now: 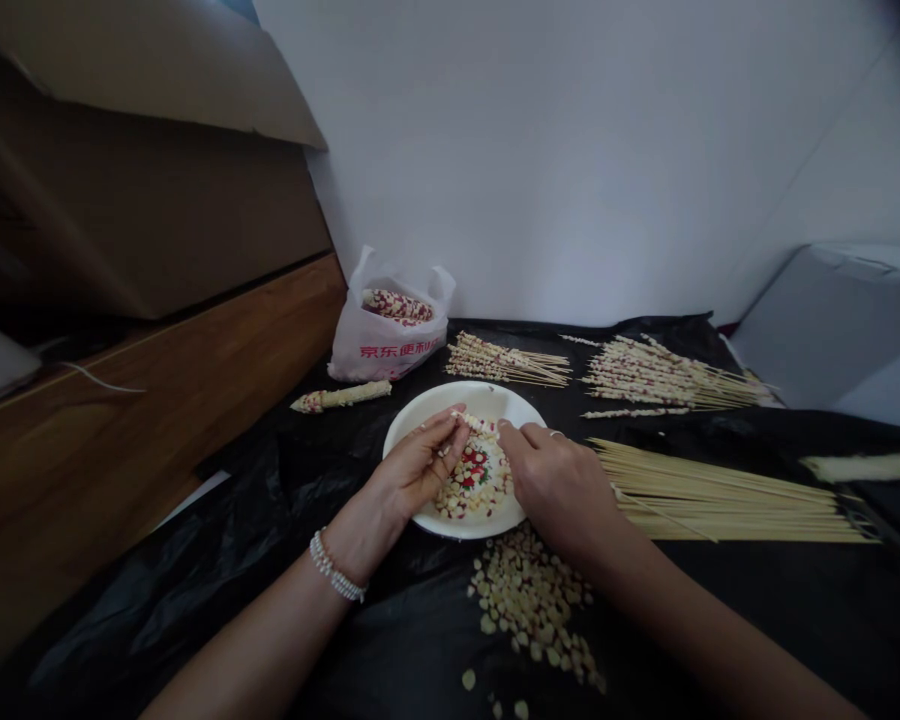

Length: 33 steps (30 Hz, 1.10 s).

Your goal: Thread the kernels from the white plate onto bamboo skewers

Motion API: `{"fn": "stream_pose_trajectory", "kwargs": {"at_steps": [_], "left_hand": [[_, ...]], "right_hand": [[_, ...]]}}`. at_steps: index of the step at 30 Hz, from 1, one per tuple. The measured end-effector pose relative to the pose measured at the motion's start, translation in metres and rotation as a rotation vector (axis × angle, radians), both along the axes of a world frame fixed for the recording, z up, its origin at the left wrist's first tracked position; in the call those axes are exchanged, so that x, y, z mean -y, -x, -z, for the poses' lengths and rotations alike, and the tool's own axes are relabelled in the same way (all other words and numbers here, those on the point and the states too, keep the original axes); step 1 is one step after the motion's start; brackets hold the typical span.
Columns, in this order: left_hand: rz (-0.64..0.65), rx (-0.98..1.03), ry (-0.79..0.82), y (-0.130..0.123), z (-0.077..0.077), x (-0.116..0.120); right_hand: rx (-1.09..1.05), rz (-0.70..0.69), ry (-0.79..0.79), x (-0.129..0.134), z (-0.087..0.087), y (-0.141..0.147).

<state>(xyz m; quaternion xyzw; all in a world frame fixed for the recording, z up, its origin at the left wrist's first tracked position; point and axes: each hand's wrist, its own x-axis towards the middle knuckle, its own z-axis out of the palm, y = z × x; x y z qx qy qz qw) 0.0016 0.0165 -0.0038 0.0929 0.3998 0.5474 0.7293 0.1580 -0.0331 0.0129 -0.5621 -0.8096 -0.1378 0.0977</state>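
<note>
- Head view: Left hand (pixel 424 465) pinches the tip of a kernel-threaded skewer (pixel 483 425) above a white bowl (pixel 523 402); the right hand (pixel 559 475), curled closed, grips its stick.
- Loose corn kernels (pixel 532 600) spill across black plastic sheeting (pixel 390 640) at the bowl's 5 o'clock.
- Bare bamboo skewers (pixel 727 495) fan out at 3 o'clock, loaded skewers (pixel 637 372) at 2.
- A plastic bag (pixel 386 352) of corn cobs (pixel 399 306) stands at 11.

A cardboard box (pixel 195 210) stands beside a wall (pixel 570 150).
</note>
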Motion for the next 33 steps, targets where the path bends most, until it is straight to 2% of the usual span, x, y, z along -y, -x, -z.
{"fn": "stream_pose_trajectory", "kwargs": {"at_steps": [10,19,33], "left_hand": [[0.014,0.028,-0.058,0.0047,0.0068,-0.0027],[0.021,-0.041,-0.073,0.0025,0.0021,-0.0004],[-0.05,-0.087,-0.105,-0.0012,0.0038,0.0025]], "right_hand": [[0.028,0.015,0.059,0.0001,-0.0014,0.0009],[0.044,0.026,0.074,0.0011,-0.0019,0.0017],[0.061,0.077,0.099,0.0052,0.0006,0.0081]]}}
